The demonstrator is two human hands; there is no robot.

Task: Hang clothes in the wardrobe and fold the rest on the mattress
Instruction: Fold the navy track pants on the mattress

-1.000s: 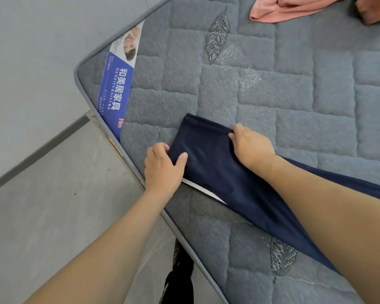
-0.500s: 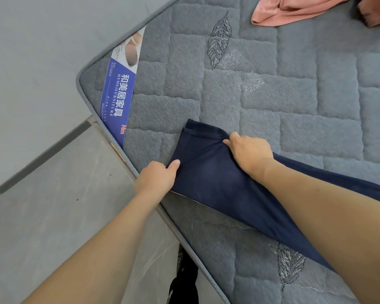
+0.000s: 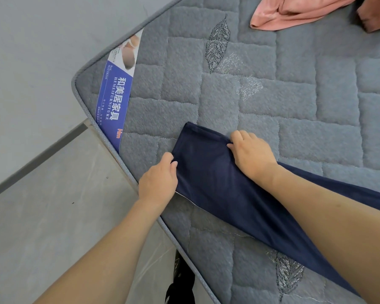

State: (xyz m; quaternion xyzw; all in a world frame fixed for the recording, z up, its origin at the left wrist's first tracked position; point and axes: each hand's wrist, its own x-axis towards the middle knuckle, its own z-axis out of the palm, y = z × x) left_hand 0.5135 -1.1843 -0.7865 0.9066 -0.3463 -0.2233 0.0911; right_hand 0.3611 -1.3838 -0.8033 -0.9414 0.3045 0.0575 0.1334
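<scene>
Both hands, left (image 3: 158, 179) and right (image 3: 251, 153), fingers curled, forearms extended.

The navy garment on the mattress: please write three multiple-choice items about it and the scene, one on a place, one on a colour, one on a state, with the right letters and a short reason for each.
1. Where does the pink garment lie?
A. At the top of the mattress
B. On the floor
C. Under the navy garment

2. What colour is the label at the mattress corner?
A. Green
B. Blue and white
C. Red

3. How is the navy garment held?
A. By neither hand
B. By both hands at one end
C. Lifted high in the air

Answers:
1 A: the pink garment rests on the mattress there.
2 B: the label shows it.
3 B: the left hand and right hand pinch the navy garment.
</scene>
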